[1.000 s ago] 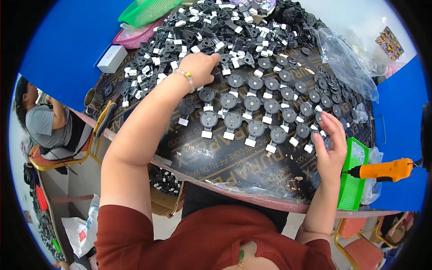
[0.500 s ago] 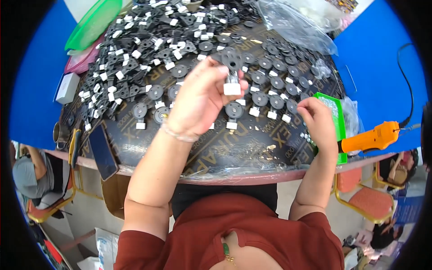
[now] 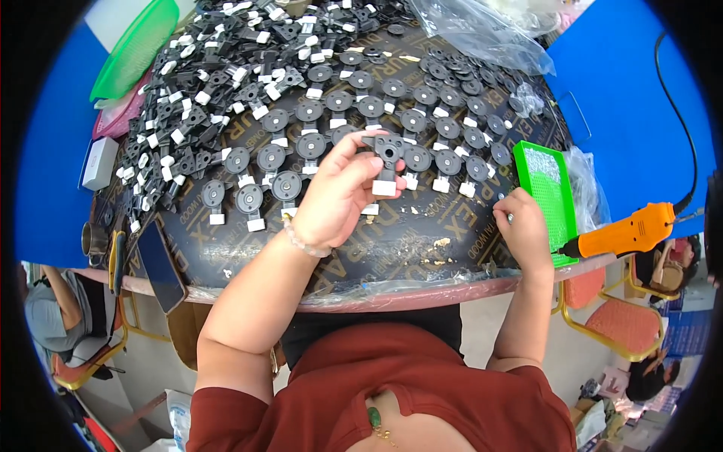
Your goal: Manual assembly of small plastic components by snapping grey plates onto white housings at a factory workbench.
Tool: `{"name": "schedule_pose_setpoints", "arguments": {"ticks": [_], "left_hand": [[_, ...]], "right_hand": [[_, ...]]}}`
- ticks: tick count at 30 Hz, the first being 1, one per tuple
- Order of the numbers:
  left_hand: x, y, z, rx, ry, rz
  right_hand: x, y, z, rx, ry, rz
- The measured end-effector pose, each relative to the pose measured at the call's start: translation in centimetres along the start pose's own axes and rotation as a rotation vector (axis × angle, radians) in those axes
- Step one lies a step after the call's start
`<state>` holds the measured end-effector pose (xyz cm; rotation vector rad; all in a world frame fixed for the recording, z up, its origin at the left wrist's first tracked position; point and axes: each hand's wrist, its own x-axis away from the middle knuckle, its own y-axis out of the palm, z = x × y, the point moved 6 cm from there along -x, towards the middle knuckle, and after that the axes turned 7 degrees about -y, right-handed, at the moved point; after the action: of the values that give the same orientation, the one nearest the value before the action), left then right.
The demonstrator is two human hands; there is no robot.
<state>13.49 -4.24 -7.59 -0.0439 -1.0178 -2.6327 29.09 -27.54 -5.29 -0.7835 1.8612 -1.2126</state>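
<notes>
Left hand (image 3: pixel 335 192) pinches a black plastic part with a white connector (image 3: pixel 386 157), raised above the tabletop (image 3: pixel 422 241). Right hand (image 3: pixel 521 222) curls beside a green tray (image 3: pixel 555 197); whatever its fingertips grip is too small to see.

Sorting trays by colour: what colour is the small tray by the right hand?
Bright green tray, beside the right hand; clearest in the head view.

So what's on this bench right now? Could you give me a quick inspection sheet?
Surface: dark board on a blue table.
Job's things: black part with white block, rows of round parts, loose pile.
Clutter: green tray, plastic bags, green dish, phone.
Hands: left hand holds the part; right hand rests by the tray.
Cables: black cord from orange screwdriver.
Surroundings: chairs, another person at left.
</notes>
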Motion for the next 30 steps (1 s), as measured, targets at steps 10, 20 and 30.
{"name": "schedule_pose_setpoints", "arguments": {"ticks": [10,20,30], "left_hand": [[-0.4,-1.0,0.0,0.050,-0.016,0.045],[-0.2,-0.5,0.3,0.033,-0.012,0.015],[-0.6,-1.2,0.1,0.010,-0.003,0.016]], "right_hand": [[-1.3,0.5,0.7,0.069,-0.050,-0.112],[-4.8,-2.4,-4.3,-0.307,-0.065,0.021],[-13.0,0.1,-14.0,-0.508,-0.347,-0.063]]}}
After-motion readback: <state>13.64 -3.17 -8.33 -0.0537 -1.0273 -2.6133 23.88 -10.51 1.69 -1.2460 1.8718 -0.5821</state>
